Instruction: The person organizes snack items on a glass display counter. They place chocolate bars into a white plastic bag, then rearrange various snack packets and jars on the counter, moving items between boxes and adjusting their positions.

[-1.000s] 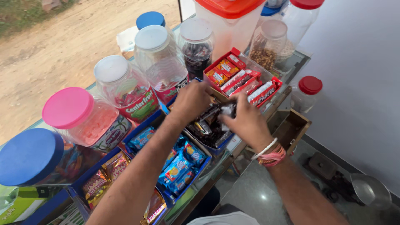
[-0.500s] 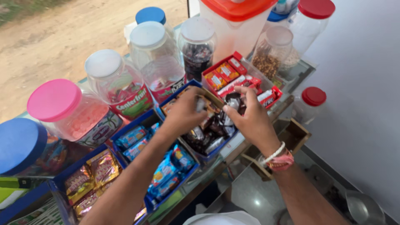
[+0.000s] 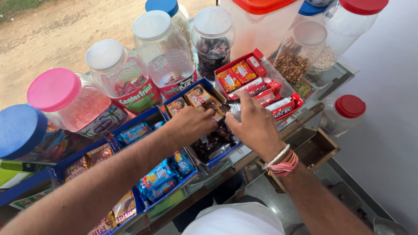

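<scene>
Fingers of both hands working inside the blue tray (image 3: 204,85) of dark-wrapped sweets (image 3: 213,141) at the middle of the desk (image 3: 305,119) front edge. Left hand (image 3: 191,126) curling narrow down onto the dark wrappers, seemingly pinching at one, though hard telling whether anything is actually lifted. Right hand (image 3: 254,126) closing its fingers on a small silvery-dark wrapper (image 3: 234,109) at the tray's far side, just beside the red box of biscuit bars (image 3: 254,80). Judging progress as mid-way: packets already lying in rows in the neighbouring blue trays (image 3: 163,176) toward the desk's left end, jars standing capped along the back edge, this one tray looking jumbled and not yet straightened. Remaining, by the look of it: settling the loose dark sweets
</scene>
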